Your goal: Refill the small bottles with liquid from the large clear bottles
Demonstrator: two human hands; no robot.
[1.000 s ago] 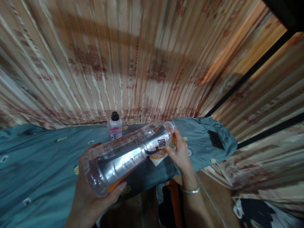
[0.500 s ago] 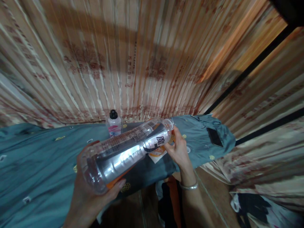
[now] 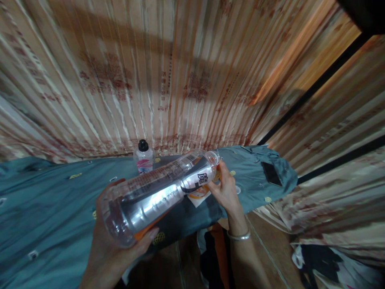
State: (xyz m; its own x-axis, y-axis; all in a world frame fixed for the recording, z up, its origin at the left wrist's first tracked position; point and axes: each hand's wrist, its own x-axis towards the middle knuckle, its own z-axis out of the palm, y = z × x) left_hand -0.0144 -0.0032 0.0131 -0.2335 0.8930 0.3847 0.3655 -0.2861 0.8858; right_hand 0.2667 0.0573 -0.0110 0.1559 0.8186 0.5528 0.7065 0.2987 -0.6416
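Note:
A large clear plastic bottle (image 3: 159,196) with a silver label lies tilted across the view, its capless mouth toward the upper right. My left hand (image 3: 117,245) is wrapped round the bottle's base, thumb along the near side. At the neck end, my right hand (image 3: 224,186) grips the bottle just below the mouth, with a bangle on the wrist. Behind the bottle stands a smaller clear bottle (image 3: 144,160) with a black cap and a pink label. Partly hidden beneath the large bottle is a white and orange packet (image 3: 198,198).
A teal patterned cloth (image 3: 60,200) covers the long narrow surface. A dark phone (image 3: 271,174) lies toward its right end. Pleated, printed curtains (image 3: 144,80) hang close behind and on the right, with black poles (image 3: 315,88) slanting across.
Both hands keep their hold on the large bottle. Its mouth has turned very slightly; otherwise almost nothing differs.

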